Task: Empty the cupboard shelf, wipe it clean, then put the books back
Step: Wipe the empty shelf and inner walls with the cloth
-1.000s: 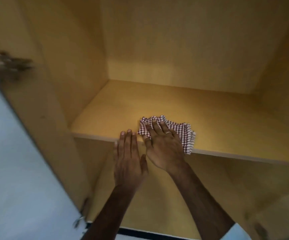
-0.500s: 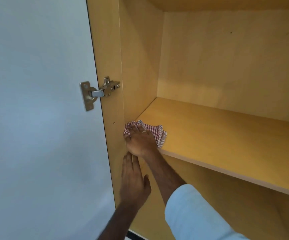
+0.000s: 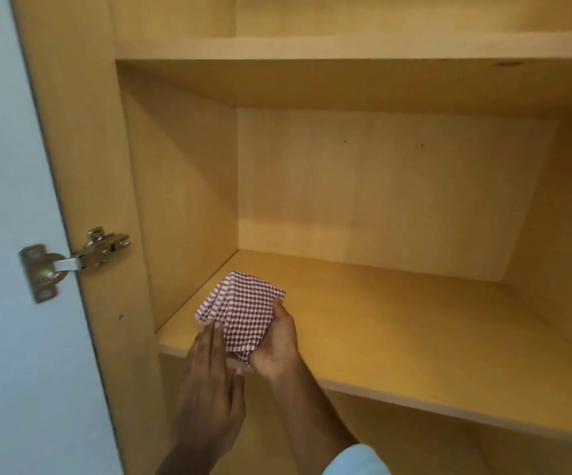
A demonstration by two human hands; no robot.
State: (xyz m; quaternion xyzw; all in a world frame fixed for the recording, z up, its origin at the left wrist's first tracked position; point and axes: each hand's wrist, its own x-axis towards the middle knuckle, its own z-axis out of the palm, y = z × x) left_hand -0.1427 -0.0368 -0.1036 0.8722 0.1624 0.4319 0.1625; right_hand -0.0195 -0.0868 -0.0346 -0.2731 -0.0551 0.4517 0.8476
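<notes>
Left hand: the left hand (image 3: 209, 382) is nearest, below the front lip of the shelf, fingers straight and together, released, with the fingertips (image 3: 210, 332) touching the near left edge of the cloth; it grasps nothing.
Right hand: the right hand (image 3: 276, 344) is curled round the near end of the cloth, grasping it at the bunched lower corner just over the shelf lip; a pale sleeve (image 3: 353, 461) shows at the bottom edge.
Cloth: a red-and-white checked cloth (image 3: 243, 313), folded in several layers, lies at the front left corner of the shelf, its far end fanned out flat toward the side wall.
How the cloth handles: it looks light, soft and limp, likely to slump and unfold if held by one corner; a flat palm over the folded stack should serve for wiping, a grip round the bunched end for lifting it away. Not slippery or fragile, by my reading.
Shelf: the shelf (image 3: 397, 323) is bare yellow wood, smooth and rigid; no books are in view.
Stage: judged from this, the wiping step is under way or near its end, and the books are not yet back.
Further off: a metal hinge (image 3: 72, 262) joins the open door (image 3: 10, 303) to the cupboard side; an upper shelf (image 3: 346, 48) runs above.
</notes>
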